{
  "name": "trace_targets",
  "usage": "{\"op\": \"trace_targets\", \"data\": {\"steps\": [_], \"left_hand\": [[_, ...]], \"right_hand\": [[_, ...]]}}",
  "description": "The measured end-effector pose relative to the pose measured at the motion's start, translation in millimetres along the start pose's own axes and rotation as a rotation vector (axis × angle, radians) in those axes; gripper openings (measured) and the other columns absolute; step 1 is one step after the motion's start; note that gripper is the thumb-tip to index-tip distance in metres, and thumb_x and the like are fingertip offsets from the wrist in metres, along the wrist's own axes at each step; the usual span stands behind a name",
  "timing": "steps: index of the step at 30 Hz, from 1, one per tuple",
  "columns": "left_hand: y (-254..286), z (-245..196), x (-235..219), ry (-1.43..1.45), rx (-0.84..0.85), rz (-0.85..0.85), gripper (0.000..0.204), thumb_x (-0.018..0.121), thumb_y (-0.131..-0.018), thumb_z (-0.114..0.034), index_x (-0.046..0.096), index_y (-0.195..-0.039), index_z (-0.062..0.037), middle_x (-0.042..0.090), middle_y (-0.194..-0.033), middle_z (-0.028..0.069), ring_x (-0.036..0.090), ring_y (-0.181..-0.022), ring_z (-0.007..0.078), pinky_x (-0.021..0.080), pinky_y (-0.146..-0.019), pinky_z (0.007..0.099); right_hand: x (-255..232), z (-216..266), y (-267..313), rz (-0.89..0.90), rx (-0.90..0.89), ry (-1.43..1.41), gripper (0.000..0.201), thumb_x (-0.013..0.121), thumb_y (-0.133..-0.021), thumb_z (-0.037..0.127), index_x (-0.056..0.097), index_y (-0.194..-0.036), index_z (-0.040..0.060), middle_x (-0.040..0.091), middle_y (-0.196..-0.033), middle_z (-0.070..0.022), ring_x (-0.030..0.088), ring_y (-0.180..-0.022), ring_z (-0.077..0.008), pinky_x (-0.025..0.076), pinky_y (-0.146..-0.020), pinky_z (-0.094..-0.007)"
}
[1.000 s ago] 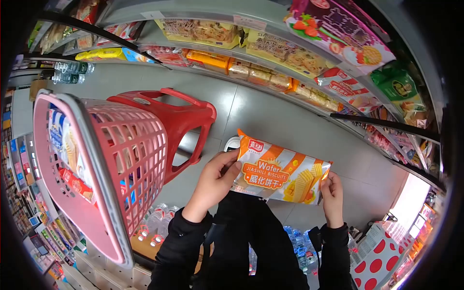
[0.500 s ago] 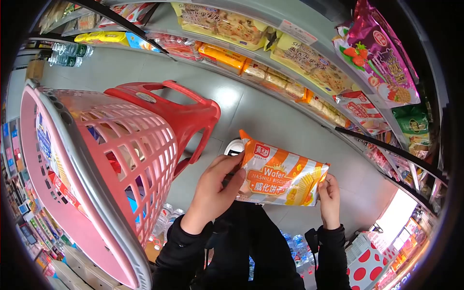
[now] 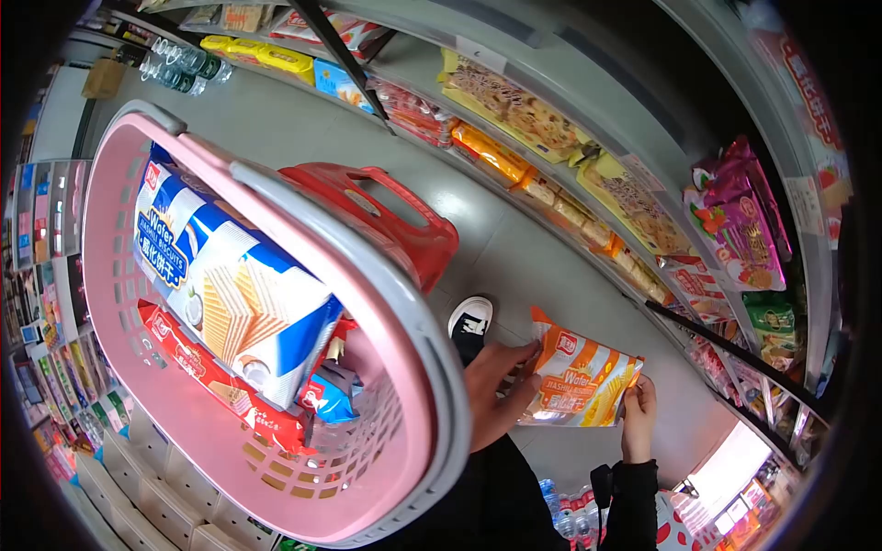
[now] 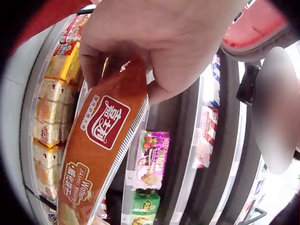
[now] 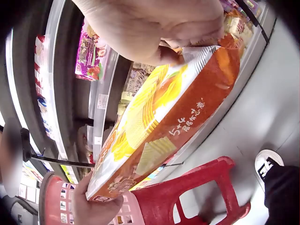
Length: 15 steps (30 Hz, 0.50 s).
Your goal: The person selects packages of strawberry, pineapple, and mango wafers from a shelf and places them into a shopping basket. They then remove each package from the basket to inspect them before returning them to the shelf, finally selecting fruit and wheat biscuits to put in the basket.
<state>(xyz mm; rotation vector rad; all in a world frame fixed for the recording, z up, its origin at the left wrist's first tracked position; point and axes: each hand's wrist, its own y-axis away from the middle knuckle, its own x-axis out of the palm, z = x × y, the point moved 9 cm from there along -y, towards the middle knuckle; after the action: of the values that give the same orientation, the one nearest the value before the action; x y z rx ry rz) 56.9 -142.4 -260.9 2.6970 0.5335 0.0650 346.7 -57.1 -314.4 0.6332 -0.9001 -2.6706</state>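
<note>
An orange-and-white pack of wafer biscuits (image 3: 581, 381) is stretched between my two hands, front face up in the head view. My left hand (image 3: 501, 390) pinches its left end, partly hidden behind the basket rim. At the opposite end, my right hand (image 3: 639, 413) grips the corner between thumb and fingers. Seen from the left wrist, the pack (image 4: 101, 145) hangs from the thumb and fingers by its crimped end. A pink shopping basket (image 3: 367, 500) stands left of the hands; inside are a blue-and-white wafer pack (image 3: 243, 294), a red pack (image 3: 216, 381) and a small blue packet (image 3: 333, 395).
The basket overlaps a red plastic stool (image 3: 423, 230) on the grey floor (image 3: 303, 138). Shelves (image 3: 542, 55) of packaged snacks curve along the right, including a purple pack (image 3: 740, 220). Bottled water (image 3: 188, 64) stands far left. My shoe (image 3: 470, 321) shows below.
The head view has swung, so the basket's inside now shows and the basket fills more of the left. The wafer pack sits farther right and lower in view, still held at both ends.
</note>
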Motion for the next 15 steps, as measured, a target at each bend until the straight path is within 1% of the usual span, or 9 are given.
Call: {"op": "trace_targets", "data": {"steps": [2,4,5,7,11,12,15], "left_hand": [[0.5,-1.9,-2.5,-0.016,-0.014,-0.014,0.034,0.057,-0.078,-0.006,0.048,-0.11,0.0003,0.05,-0.088,0.0084,0.054,-0.079,0.0147,0.044,-0.065,0.0251],[0.5,-0.5,-5.7,-0.036,-0.027,-0.011,0.035,0.057,-0.078,-0.006,0.048,-0.11,0.0005,0.05,-0.087,0.0086,0.054,-0.077,0.0149,0.045,-0.064,0.025],[0.7,-0.8,-7.0,-0.033,-0.028,-0.016,0.035,0.057,-0.078,-0.006,0.048,-0.11,0.0005,0.05,-0.087,0.0086,0.054,-0.077,0.0149,0.045,-0.064,0.025],[0.6,-4.2,-10.1,-0.032,-0.024,-0.054,0.035,0.057,-0.077,-0.006,0.048,-0.111,0.0007,0.049,-0.087,0.0085,0.053,-0.077,0.0153,0.044,-0.064,0.0253],[4.0,-17.6,-13.8,-0.076,-0.043,-0.082,0.034,0.056,-0.078,-0.006,0.049,-0.11,0.0009,0.049,-0.086,0.0097,0.053,-0.077,0.0167,0.044,-0.067,0.0258],[6.0,-20.1,-12.7,-0.113,-0.013,-0.092,0.033,0.054,-0.079,-0.007,0.049,-0.11,0.0013,0.049,-0.086,0.0108,0.053,-0.077,0.0178,0.043,-0.068,0.0258],[16.3,-42.2,-0.2,-0.115,-0.017,-0.076,0.031,0.053,-0.08,-0.008,0.05,-0.109,0.002,0.049,-0.085,0.0116,0.054,-0.076,0.0194,0.044,-0.067,0.0259]], "right_hand": [[2.7,-1.3,-2.2,-0.005,0.029,0.004,0.02,0.039,-0.086,0.005,0.046,-0.104,0.0022,0.051,-0.086,-0.0014,0.045,-0.078,-0.0063,0.036,-0.072,-0.0196],[5.1,9.6,-4.1,-0.046,-0.07,0.07,0.018,0.041,-0.086,0.012,0.049,-0.1,0.0042,0.051,-0.078,0.0022,0.04,-0.062,-0.0028,0.03,-0.053,-0.017],[5.1,10.9,-4.6,-0.042,-0.072,0.074,0.018,0.041,-0.086,0.012,0.049,-0.1,0.0042,0.051,-0.078,0.0022,0.04,-0.062,-0.0028,0.03,-0.053,-0.017],[5.7,4.8,-4.9,0.008,0.02,0.054,0.019,0.04,-0.086,0.006,0.046,-0.103,0.0026,0.052,-0.088,-0.002,0.046,-0.081,-0.0069,0.036,-0.074,-0.0202],[3.6,16.0,-0.6,0.01,-0.007,0.079,0.018,0.04,-0.086,0.006,0.047,-0.102,0.0029,0.052,-0.088,-0.0017,0.046,-0.08,-0.0069,0.035,-0.074,-0.02],[0.4,21.5,2.9,-0.001,-0.03,0.084,0.018,0.04,-0.085,0.005,0.047,-0.101,0.0029,0.052,-0.087,-0.0015,0.045,-0.079,-0.0069,0.035,-0.073,-0.02],[-24.2,29.9,16.2,-0.039,-0.061,0.056,0.019,0.04,-0.084,0.004,0.048,-0.101,0.0028,0.052,-0.087,-0.0016,0.046,-0.079,-0.0073,0.036,-0.073,-0.0201]]}}
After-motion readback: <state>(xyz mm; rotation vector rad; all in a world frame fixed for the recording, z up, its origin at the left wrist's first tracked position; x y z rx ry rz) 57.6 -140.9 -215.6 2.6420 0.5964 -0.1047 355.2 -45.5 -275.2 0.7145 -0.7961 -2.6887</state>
